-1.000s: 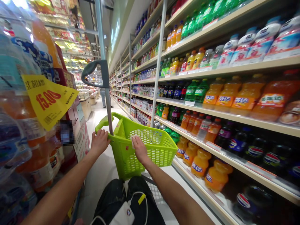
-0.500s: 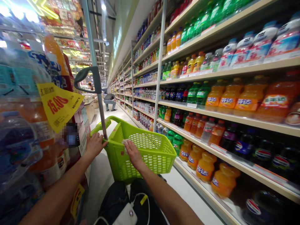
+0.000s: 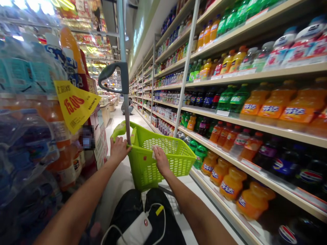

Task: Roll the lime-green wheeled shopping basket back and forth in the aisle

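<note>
A lime-green shopping basket (image 3: pixel 143 170) with perforated sides stands before my knees. My left hand (image 3: pixel 119 149) is closed over its near left corner, beside the upright metal pole. That pole ends in a dark grey pull handle (image 3: pixel 125 76) above the basket. At the near rim my right hand (image 3: pixel 161 159) presses a crumpled white wipe (image 3: pixel 154 149) against the basket, fingers together; the palm side is hidden. On my lap lies a white power bank (image 3: pixel 139 231) with a white cable.
To the right, shelves (image 3: pixel 255 126) hold several rows of drink bottles, the lowest close to the basket. Stacked bottle packs (image 3: pixel 28 136) with a yellow price sign (image 3: pixel 75 105) stand close on the left. A crouching person (image 3: pixel 127 106) is farther down the aisle.
My view has shifted, so the basket and both hands appear slightly farther right. My left hand stays on the corner and my right hand keeps the wipe at the rim.
</note>
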A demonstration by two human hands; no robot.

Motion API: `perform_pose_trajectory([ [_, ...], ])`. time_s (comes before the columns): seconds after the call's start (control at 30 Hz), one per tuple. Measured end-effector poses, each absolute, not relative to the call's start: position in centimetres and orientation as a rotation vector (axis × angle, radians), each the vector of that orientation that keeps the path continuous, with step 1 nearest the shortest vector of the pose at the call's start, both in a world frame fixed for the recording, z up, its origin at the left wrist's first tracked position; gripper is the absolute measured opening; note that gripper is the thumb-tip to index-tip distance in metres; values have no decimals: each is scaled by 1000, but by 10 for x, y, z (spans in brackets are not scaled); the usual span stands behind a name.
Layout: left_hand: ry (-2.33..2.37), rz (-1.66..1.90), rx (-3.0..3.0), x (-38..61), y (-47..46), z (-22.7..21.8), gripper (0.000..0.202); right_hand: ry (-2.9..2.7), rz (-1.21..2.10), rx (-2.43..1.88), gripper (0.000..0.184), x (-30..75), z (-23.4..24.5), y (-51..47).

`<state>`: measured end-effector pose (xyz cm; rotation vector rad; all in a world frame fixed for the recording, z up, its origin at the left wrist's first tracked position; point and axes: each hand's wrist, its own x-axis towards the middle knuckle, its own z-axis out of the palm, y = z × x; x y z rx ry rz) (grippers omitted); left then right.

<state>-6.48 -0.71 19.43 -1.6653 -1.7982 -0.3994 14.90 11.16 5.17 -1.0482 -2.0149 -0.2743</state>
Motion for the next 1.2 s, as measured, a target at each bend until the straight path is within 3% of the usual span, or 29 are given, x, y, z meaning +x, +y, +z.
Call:
perform_pose_trajectory([
  [0.17, -1786, -434, -1680, -57, -9, 186, 26, -1967, -179, -1049, 50, 154, 58, 115],
  [0.43, -1827, -432, -1681, -54, -12, 188, 24, -1996, -95, -865, 51, 77, 95, 77],
  [0.63, -1824, -416, -1687, -60, -18, 182, 39, -2019, -109, -783, 44, 74, 91, 76],
  [0.83, -1853, -429, -1683, -62, -19, 175, 47, -1942, -30, -938, 49, 104, 77, 88],
  [1.03, -1877, -405, -1668, -62, -17, 173, 51, -1990, -29, -874, 56, 78, 98, 58],
  [1.2, -1885, -346, -1676, -66, -17, 171, 56, -1977, -7, -886, 39, 55, 113, 51],
])
